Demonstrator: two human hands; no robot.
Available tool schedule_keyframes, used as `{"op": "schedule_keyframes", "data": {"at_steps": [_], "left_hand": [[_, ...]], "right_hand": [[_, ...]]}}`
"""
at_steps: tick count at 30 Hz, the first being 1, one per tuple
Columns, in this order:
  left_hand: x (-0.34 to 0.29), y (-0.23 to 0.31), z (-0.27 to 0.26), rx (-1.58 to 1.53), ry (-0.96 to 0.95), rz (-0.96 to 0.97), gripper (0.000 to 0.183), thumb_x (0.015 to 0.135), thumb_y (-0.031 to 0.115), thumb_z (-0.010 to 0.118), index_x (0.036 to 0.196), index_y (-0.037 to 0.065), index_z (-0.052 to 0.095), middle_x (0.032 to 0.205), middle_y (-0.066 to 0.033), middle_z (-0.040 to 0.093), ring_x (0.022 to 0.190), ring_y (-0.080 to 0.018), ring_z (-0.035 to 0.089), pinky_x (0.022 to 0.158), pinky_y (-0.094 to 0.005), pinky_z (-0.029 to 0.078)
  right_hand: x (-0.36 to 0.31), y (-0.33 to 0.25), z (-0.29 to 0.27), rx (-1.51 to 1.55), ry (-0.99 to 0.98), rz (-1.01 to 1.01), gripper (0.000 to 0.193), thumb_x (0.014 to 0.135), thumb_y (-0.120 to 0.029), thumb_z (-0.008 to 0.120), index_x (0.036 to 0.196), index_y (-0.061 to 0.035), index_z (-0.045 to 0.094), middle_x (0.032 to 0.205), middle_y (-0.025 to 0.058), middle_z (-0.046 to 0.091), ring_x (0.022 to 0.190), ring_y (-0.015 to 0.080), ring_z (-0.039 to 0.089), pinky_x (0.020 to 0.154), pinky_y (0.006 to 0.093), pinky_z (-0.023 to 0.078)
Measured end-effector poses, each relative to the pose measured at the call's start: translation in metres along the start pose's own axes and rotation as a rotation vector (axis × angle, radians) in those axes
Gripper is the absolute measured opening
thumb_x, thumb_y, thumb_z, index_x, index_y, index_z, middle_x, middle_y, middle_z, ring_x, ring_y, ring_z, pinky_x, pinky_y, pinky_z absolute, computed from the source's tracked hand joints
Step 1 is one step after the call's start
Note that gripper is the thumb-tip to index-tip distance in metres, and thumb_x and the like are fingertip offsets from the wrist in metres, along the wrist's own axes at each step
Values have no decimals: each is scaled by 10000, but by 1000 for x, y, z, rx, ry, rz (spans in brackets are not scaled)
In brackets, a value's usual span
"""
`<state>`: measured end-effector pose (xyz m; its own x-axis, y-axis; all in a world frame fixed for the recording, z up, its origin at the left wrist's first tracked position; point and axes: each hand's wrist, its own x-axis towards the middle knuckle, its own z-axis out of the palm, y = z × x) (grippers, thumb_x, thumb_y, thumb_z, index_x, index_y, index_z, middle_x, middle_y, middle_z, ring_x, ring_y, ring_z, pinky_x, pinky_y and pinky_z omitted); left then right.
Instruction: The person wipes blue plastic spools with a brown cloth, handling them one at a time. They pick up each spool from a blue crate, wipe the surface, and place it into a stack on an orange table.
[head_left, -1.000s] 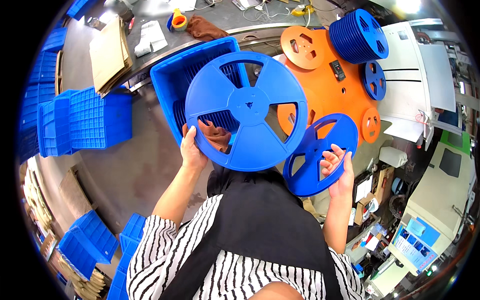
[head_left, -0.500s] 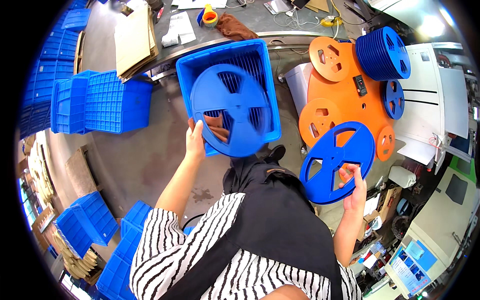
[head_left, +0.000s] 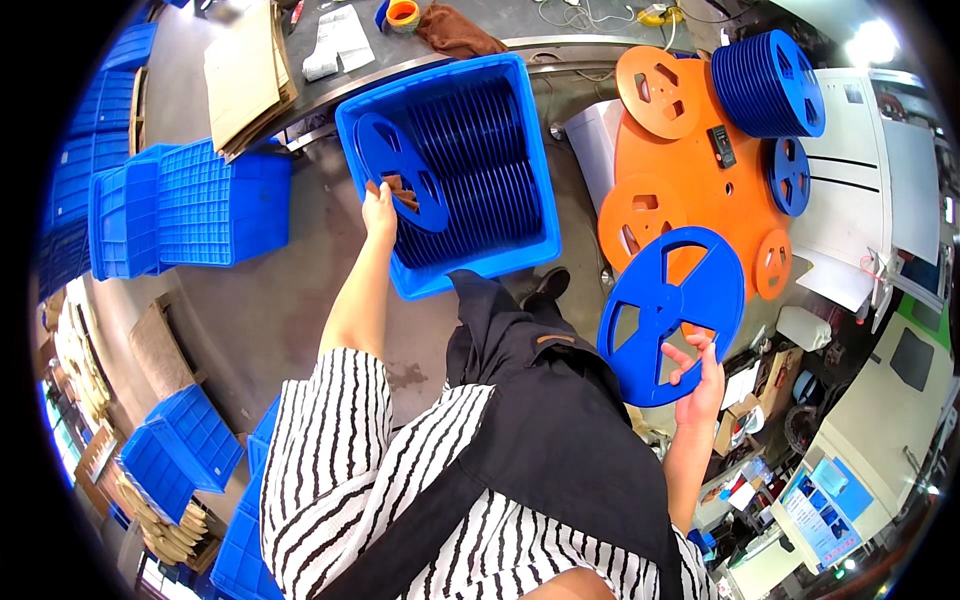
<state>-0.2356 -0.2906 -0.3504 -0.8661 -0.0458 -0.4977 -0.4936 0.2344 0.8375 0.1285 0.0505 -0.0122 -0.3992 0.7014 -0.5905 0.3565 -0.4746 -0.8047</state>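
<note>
In my left hand [head_left: 378,214] are the rim of a blue plastic reel flange [head_left: 403,165] and a brown cloth [head_left: 404,191]. This disc stands tilted inside the left part of a blue plastic bin [head_left: 549,228], where several more blue discs [head_left: 490,205] are stacked on edge in two rows. My right hand [head_left: 700,378] is closed on the lower right edge of another blue reel flange [head_left: 663,300], its fingers passing through a cutout. That disc is tilted, in front of the near edge of an orange round table.
On the orange round table [head_left: 706,200] lie orange discs [head_left: 664,118], a small black device [head_left: 721,147] and a stack of blue discs [head_left: 770,88]. A grey workbench [head_left: 400,50] with cardboard sheets [head_left: 243,80] runs behind the bin. Blue crates [head_left: 222,205] stand to the left.
My left hand has moved the blue flange left and down into the bin, turning it more edge-on. The right hand still holds its flange in nearly the same place.
</note>
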Motion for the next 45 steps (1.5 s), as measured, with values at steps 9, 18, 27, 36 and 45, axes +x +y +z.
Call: {"op": "schedule_keyframes", "data": {"at_steps": [9, 18, 27, 36, 45], "left_hand": [[-21, 33, 32, 71, -258, -69, 267, 1009, 219, 426, 1174, 43, 540, 877, -136, 669, 695, -226, 661, 667, -353, 527], [-23, 33, 30, -196, 55, -190, 277, 953, 146, 390, 1177, 61, 529, 738, -130, 670, 496, -216, 607, 366, -305, 426], [-90, 105, 33, -254, 151, 34, 188, 886, 79, 400, 891, 60, 587, 764, -101, 655, 455, -189, 575, 377, -294, 425], [-174, 216, 80, -492, -102, 399, 333, 1012, 206, 324, 1092, -52, 519, 887, -191, 657, 754, -281, 688, 771, -321, 533], [-329, 225, 158, 495, -748, 1081, 615, 854, 228, 610, 1391, 24, 390, 1471, -243, 285, 1392, -455, 204, 1098, -625, 154]], "right_hand": [[-14, 0, 5, -13, -29, -64, 378, 1015, -360, 405, 1061, -8, 536, 1470, 212, 337, 807, 274, 685, 460, 223, 422], [-10, -1, -7, 442, -109, -205, 376, 998, -391, 447, 1096, -34, 511, 1513, 191, 279, 707, 196, 604, 498, 246, 424], [0, 5, -15, 817, -395, -194, 352, 977, -391, 499, 1018, -45, 554, 1520, 164, 305, 511, 96, 469, 480, 236, 341], [-1, 2, -13, 862, -529, -147, 394, 960, -443, 511, 961, -52, 556, 1501, 164, 343, 430, 98, 430, 436, 241, 294], [-21, -1, 17, 723, -605, -49, 434, 951, -491, 499, 872, -65, 520, 1504, 149, 340, 398, 88, 394, 460, 258, 291]]}}
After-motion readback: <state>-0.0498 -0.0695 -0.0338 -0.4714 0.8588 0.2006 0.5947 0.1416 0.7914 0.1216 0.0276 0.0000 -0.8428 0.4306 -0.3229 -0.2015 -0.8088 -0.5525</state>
